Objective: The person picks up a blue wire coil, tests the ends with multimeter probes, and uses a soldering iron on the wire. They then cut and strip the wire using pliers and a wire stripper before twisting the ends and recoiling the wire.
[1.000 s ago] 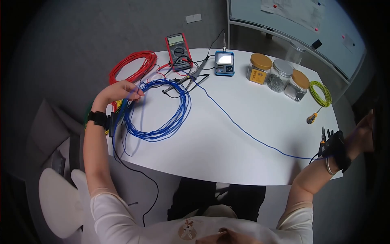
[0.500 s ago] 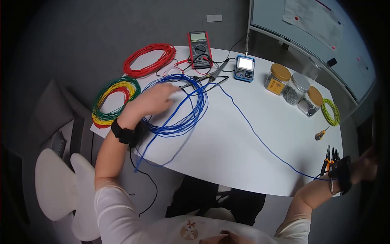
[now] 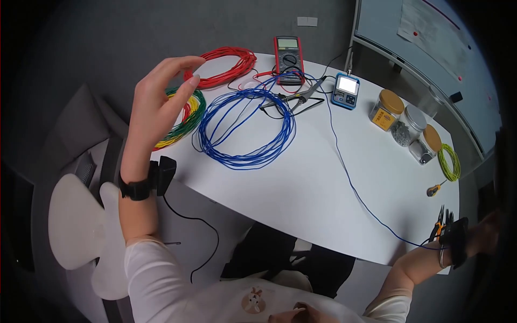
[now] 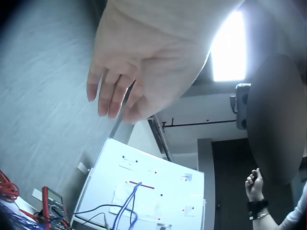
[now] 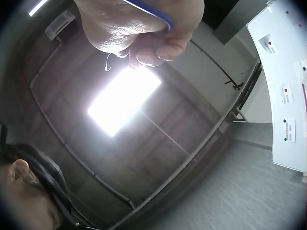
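Observation:
In the head view my left hand [image 3: 153, 107] is raised over the left side of the table, thumb and fingers apart and bent, holding nothing. The left wrist view shows the same hand [image 4: 139, 62] with its fingers extended. A loose coil of blue wire [image 3: 245, 160] lies to its right on the table. One blue strand [image 3: 353, 185] runs from the coil across to my right arm. My right hand [image 5: 144, 33] is held out at the far right, fingers curled round the blue wire [image 5: 156, 12]. A thin pale hooked end [image 5: 107, 64] hangs below its fingertips.
Red wire [image 3: 231, 67] and a green-yellow-red coil [image 3: 196, 116] lie at the left. A multimeter [image 3: 289, 60], probe [image 3: 307, 97] and small blue tester [image 3: 346, 91] stand behind. Lidded jars [image 3: 386, 110], a yellow-green coil [image 3: 449, 162], screwdriver [image 3: 433, 190] and pliers [image 3: 439, 225] line the right.
My left hand has swept over the blue coil, then lifted up and left away from it. Blue strands it had flung have settled on the coil. The view has turned left.

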Demonstrator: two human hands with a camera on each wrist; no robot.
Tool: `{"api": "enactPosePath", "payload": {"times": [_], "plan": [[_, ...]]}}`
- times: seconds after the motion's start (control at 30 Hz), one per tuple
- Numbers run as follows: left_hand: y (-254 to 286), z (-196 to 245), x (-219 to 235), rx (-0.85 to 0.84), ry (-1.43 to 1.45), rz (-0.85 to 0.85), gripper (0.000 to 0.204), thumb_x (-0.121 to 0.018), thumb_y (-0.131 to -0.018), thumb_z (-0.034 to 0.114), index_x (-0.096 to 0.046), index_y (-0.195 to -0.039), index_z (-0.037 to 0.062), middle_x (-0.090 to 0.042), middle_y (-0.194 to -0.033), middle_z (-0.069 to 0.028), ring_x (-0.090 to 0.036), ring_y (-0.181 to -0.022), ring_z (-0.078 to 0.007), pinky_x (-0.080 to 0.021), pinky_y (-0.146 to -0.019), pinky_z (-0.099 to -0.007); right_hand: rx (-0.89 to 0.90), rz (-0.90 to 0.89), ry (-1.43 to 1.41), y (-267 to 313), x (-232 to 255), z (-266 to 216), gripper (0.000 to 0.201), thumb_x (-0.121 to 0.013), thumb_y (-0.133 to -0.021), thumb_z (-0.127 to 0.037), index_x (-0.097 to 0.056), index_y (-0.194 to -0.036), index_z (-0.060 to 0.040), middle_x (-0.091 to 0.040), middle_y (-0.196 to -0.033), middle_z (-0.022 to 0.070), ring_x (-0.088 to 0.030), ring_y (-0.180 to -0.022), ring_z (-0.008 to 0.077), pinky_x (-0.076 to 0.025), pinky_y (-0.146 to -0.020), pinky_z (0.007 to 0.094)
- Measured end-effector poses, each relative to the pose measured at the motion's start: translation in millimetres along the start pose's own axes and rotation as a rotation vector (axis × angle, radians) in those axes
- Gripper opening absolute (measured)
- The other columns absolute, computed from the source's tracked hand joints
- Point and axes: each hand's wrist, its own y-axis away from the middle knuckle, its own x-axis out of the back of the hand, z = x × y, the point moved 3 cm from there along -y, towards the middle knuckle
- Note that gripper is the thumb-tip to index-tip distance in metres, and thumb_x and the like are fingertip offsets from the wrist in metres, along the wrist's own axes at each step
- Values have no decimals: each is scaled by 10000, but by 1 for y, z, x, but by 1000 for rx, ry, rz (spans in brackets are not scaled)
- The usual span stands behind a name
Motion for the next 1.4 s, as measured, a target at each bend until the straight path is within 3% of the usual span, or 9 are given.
{"api": "enactPosePath", "payload": {"times": [0.3,0.5,0.83,1.13,1.23,1.27,1.3,1.37,1.4], "plan": [[16,-96,-2,342,-5,16,255,-573,-853,201,-646,-1035,38,-665,-995,-91,-628,-939,-207,-483,-814,-322,113,148,271,2,-5,9,404,-494,-894,-444,-557,-925,-46,-533,-861,96,-524,-682,243,-430,-613,365],[45,-145,-1,551,10,-184,260,-552,-885,152,-601,-1072,-22,-644,-993,-106,-606,-944,-172,-453,-842,-277,155,194,299,-2,-15,11,433,-524,-875,-461,-579,-959,-40,-582,-925,116,-579,-739,270,-476,-663,393],[2,-177,-30,504,121,-242,318,-571,-856,197,-606,-1099,-4,-647,-1033,-135,-617,-977,-236,-467,-859,-319,239,193,380,-17,3,-1,490,-534,-865,-482,-571,-995,-11,-601,-928,146,-614,-745,277,-524,-669,383],[-100,-222,-166,233,-269,-457,416,-573,-849,274,-563,-1168,7,-592,-1140,-195,-570,-1054,-314,-439,-914,-372,244,161,513,-28,32,-19,439,-491,-897,-449,-529,-932,-13,-535,-777,95,-533,-604,230,-466,-548,328],[-119,-241,-207,284,-253,-504,432,-579,-838,259,-548,-1185,2,-564,-1177,-208,-535,-1104,-332,-417,-952,-379,111,18,107,-37,42,-31,402,-463,-917,-425,-508,-891,-27,-486,-733,72,-471,-556,197,-415,-505,301],[-122,-249,-219,291,-254,-513,435,-574,-841,254,-541,-1192,-2,-561,-1183,-208,-531,-1109,-332,-415,-955,-377,-23,-68,-429,-42,48,-38,392,-453,-923,-417,-501,-877,-31,-469,-718,64,-450,-540,187,-398,-491,292],[-124,-256,-229,300,-257,-525,438,-569,-843,248,-535,-1199,-6,-557,-1188,-208,-528,-1114,-333,-412,-958,-375,-303,-140,-1377,-44,57,-53,383,-444,-930,-410,-493,-863,-36,-453,-703,56,-430,-524,176,-381,-477,283],[-122,-266,-246,346,-272,-545,426,-558,-850,243,-535,-1197,-3,-559,-1181,-212,-527,-1114,-336,-409,-959,-377,-564,-143,-2069,-55,68,-76,369,-425,-944,-394,-479,-835,-45,-420,-673,40,-388,-492,154,-348,-448,265],[-118,-274,-256,362,-290,-544,407,-557,-851,246,-555,-1175,-1,-568,-1165,-215,-534,-1103,-337,-410,-956,-378,-597,-128,-2134,-59,72,-83,365,-415,-950,-386,-472,-822,-49,-403,-658,32,-367,-476,143,-331,-434,256]]}}
